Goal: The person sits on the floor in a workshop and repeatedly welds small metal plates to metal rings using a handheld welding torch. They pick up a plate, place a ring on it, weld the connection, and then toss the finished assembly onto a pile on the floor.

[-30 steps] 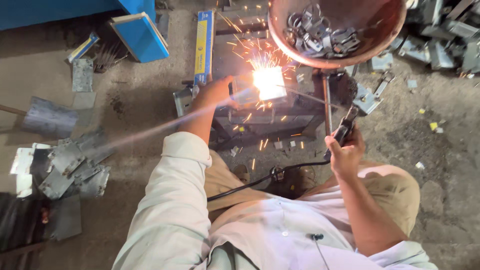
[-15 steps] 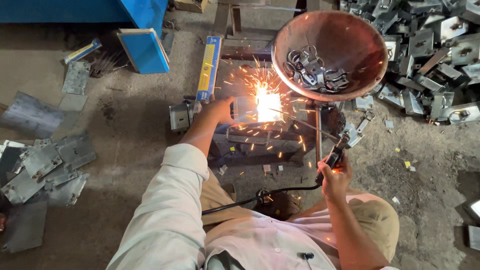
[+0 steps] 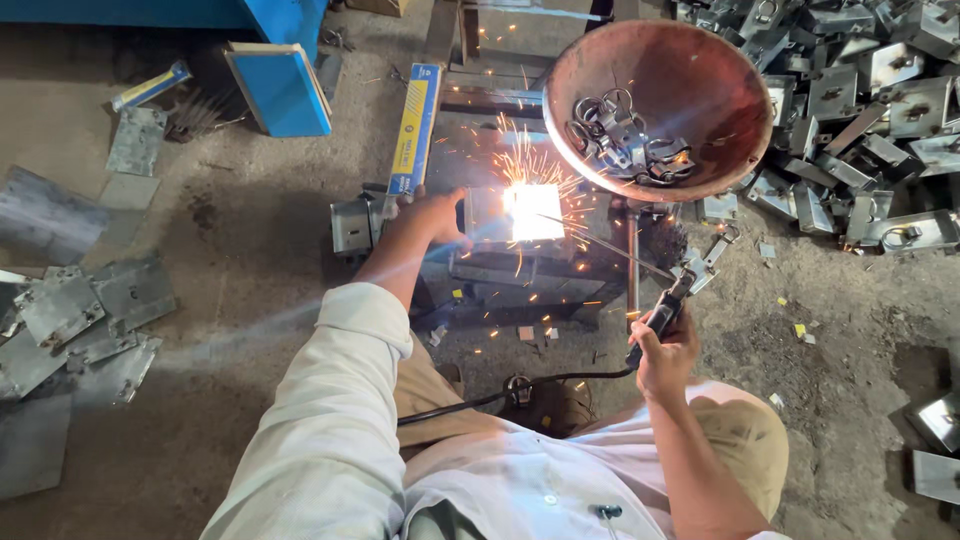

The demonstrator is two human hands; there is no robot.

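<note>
Two hands at work, seen from above over a pale shirt. Nearest, the right hand [image 3: 665, 350] is wrapped tight round a black electrode holder [image 3: 660, 315], its cable [image 3: 500, 395] trailing back across the lap; a thin welding rod [image 3: 610, 245] runs up and left from the holder to a white-hot arc [image 3: 533, 212] w/ sparks flying around it. Left hand [image 3: 432, 218], sleeve of the pale shirt behind it, lies fingers-curled on the edge of the dark metal workpiece [image 3: 520, 255] just left of the arc (can't tell if it grips or only steadies). The workpiece sits on the dirt floor [image 3: 250, 280]. Beside the left hand stands a small grey metal bracket [image 3: 352, 225], and a long blue-and-yellow box [image 3: 415, 125] lies beyond it. Right of the arc, a rusty round bowl [image 3: 700, 90] on a thin post holds metal clips [image 3: 620, 135]. Further right, a heap of grey brackets [image 3: 860, 80]; far left, flat metal plates [image 3: 80, 310] and a blue box [image 3: 280, 90].
</note>
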